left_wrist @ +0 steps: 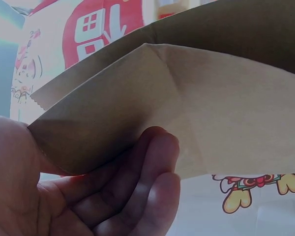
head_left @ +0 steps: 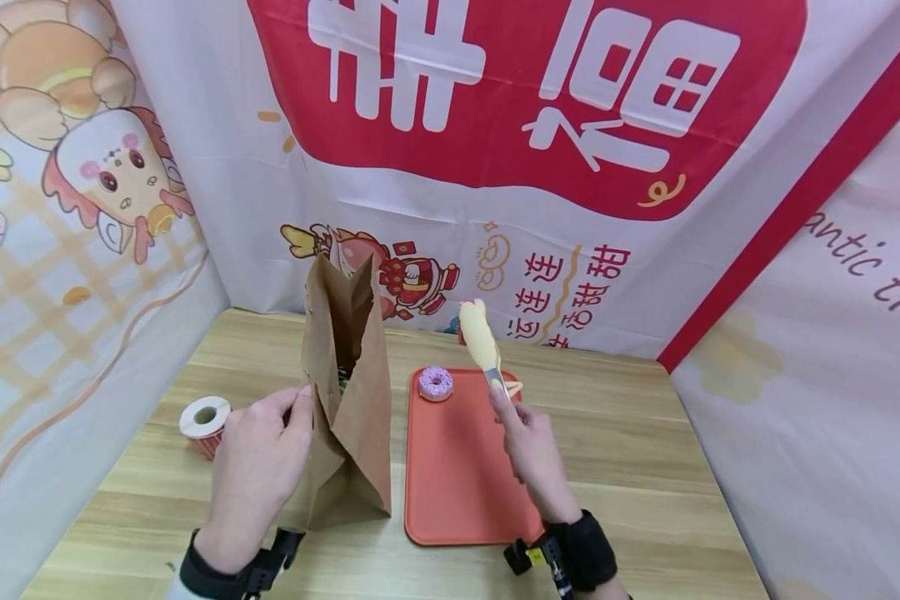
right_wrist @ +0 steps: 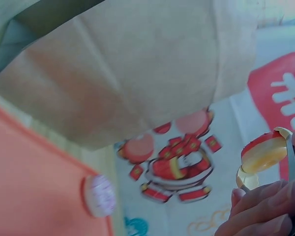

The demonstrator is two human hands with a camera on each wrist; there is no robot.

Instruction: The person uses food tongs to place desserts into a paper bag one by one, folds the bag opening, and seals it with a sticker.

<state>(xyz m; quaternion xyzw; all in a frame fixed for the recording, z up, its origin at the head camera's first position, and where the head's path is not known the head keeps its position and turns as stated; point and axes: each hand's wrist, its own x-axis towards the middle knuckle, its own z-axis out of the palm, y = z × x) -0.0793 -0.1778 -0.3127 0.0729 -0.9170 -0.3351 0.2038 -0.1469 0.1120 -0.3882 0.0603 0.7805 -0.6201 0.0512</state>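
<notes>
My left hand (head_left: 261,454) pinches the left rim of an upright, open brown paper bag (head_left: 366,425). In the left wrist view the thumb side and curled fingers (left_wrist: 160,152) lie at the bag's edge. Something dark and greenish shows inside the bag; its kind cannot be told. My right hand (head_left: 532,454) grips metal tongs with cream-coloured tips (head_left: 480,337), raised above the far end of a red tray (head_left: 465,483). Between the tips, a red-topped doughnut (right_wrist: 264,153) is held, mostly hidden in the head view. On the tray's far left corner lies a purple doughnut (head_left: 436,383) with sprinkles.
A roll of labels (head_left: 204,423) stands left of the bag, beside my left hand. The wooden table (head_left: 630,467) ends at printed cloth walls (head_left: 420,200) at the back and both sides. The bag stands close to the tray's left edge.
</notes>
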